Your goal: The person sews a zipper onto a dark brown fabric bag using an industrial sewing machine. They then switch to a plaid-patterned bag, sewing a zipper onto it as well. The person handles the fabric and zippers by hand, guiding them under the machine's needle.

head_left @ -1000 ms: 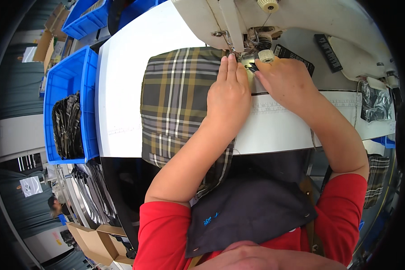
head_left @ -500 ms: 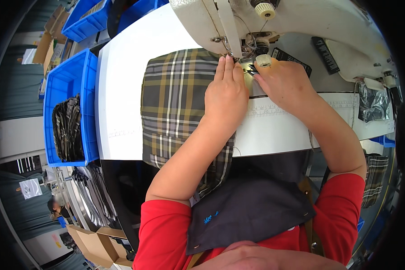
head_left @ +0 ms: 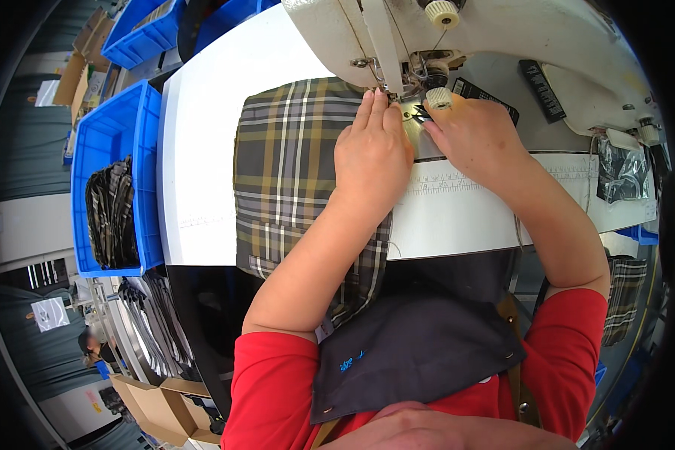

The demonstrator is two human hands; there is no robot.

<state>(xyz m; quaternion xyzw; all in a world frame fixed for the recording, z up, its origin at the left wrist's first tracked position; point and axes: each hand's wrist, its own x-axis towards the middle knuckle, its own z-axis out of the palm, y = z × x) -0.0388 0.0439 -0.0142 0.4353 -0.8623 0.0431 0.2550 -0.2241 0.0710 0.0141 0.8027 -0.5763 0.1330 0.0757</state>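
Note:
My left hand (head_left: pixel 371 154) lies flat, fingers together, on a brown and grey plaid fabric piece (head_left: pixel 292 172) spread on the white table (head_left: pixel 202 165). Its fingertips reach the needle area of the white sewing machine (head_left: pixel 457 37). My right hand (head_left: pixel 476 135) rests just right of the needle, its fingers curled and pressing near the presser foot, partly hiding what lies under it. The fabric's near end hangs over the table's front edge toward my dark apron (head_left: pixel 420 345).
A blue bin (head_left: pixel 101 142) at the left holds more plaid pieces (head_left: pixel 109 214). More blue bins (head_left: pixel 146 34) stand at the far left. A ruler strip (head_left: pixel 457 180) runs along the machine bed. A clear plastic bag (head_left: pixel 615 169) lies at the right. Cardboard boxes (head_left: pixel 154 401) sit on the floor.
Both hands have edged slightly away from me toward the needle, sliding the plaid fabric with them.

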